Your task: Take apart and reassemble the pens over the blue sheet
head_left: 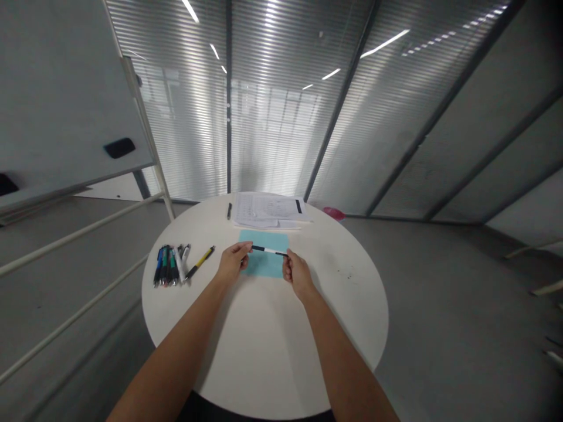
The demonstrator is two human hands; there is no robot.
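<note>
One held pen (270, 251), one blue mat (264, 267)

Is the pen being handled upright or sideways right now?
Sideways: the pen runs across from the left hand to the right hand, over the blue sheet, one end in each.

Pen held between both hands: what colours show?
The pen shows black with a white middle, best in the head view.

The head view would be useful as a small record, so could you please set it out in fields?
Left hand: holds one end of a black-and-white pen-like item
Right hand: holds its other end
Below the item: blue-green sheet
At the table's left: pen cluster, yellow-and-black pen
Beyond the sheet: printed papers
Surface: round white table
</note>
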